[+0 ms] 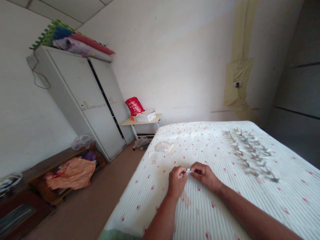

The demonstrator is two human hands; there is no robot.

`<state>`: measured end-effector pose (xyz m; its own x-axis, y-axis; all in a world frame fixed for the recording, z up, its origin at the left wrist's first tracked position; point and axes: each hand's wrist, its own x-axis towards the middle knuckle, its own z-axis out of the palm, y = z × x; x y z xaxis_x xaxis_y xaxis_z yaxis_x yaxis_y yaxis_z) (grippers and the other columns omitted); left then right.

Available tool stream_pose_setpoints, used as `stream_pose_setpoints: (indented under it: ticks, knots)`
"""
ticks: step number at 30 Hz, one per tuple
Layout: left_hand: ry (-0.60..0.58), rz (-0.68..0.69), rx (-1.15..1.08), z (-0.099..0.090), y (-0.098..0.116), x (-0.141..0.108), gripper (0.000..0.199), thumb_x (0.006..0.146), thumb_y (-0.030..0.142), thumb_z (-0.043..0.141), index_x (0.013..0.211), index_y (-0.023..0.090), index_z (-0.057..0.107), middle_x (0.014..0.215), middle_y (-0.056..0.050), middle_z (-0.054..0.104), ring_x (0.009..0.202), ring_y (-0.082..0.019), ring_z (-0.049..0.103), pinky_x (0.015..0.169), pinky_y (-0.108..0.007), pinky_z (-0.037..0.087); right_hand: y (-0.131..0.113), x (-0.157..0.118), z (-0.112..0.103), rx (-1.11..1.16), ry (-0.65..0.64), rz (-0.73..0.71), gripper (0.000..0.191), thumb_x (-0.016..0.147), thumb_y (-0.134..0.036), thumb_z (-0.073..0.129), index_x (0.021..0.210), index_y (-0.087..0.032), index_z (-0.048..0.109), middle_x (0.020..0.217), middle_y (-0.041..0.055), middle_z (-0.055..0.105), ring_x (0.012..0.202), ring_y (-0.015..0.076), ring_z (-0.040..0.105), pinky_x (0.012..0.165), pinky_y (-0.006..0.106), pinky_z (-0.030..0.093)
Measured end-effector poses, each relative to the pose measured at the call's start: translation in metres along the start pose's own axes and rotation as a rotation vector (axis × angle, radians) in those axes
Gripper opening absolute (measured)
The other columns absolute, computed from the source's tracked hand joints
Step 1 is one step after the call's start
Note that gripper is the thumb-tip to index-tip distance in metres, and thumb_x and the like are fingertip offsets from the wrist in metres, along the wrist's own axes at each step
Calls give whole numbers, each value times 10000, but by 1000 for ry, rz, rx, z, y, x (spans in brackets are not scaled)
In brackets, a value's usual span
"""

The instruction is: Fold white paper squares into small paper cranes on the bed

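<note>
White paper scrap (188,171); pinched by left hand (177,181), right hand (203,175); folded paper figures (247,153) on quilted bedspread (205,213)

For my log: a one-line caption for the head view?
Left hand and right hand pinch white paper on a spotted bedspread, near rows of folded paper figures.

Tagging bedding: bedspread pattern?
The bedspread is white and ribbed with scattered red dots; head view shows it.
</note>
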<state>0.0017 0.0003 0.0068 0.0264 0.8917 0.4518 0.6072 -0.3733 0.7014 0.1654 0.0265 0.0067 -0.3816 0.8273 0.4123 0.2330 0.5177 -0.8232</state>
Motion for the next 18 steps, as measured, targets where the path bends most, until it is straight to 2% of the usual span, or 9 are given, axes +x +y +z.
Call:
stream_pose_setpoints:
  ticks: [3, 6, 9, 13, 18]
  knots:
    - [22, -42, -24, 0, -1, 1, 114, 670, 106, 515, 718, 169, 598, 724, 4, 620, 721, -119, 556, 660, -217, 406, 0, 0, -1, 41, 21, 10, 113, 745, -267, 542, 699, -171, 578, 730, 21, 555, 678, 131, 521, 608, 239, 406]
    - [38, -72, -64, -2, 0, 1, 132, 666, 102, 513, 739, 164, 604, 741, 1, 631, 735, -120, 565, 666, -216, 412, 3, 1, -1, 168, 67, 128, 172, 740, -332, 554, 696, -167, 562, 639, -9, 529, 588, 110, 486, 537, 220, 374]
    - [17, -50, -87, -4, 3, 1, 130, 682, 120, 512, 749, 166, 613, 754, 0, 638, 741, -121, 567, 666, -217, 417, 5, 2, -1, 266, 42, 215, 216, 714, -374, 585, 692, -161, 562, 589, -24, 519, 541, 97, 459, 509, 212, 347]
    - [-26, 14, -105, -7, 7, 0, 125, 700, 138, 515, 751, 167, 625, 746, -6, 638, 736, -123, 564, 654, -215, 418, 6, 2, 0, 293, 4, 232, 224, 687, -378, 614, 679, -157, 578, 592, -20, 541, 545, 98, 465, 522, 216, 348]
    - [-19, 23, -95, -6, 6, 0, 129, 703, 133, 505, 737, 162, 626, 735, -7, 635, 714, -117, 560, 651, -214, 415, 6, 3, 0, 289, 0, 230, 196, 685, -348, 617, 678, -156, 584, 578, -22, 545, 542, 100, 472, 515, 215, 345]
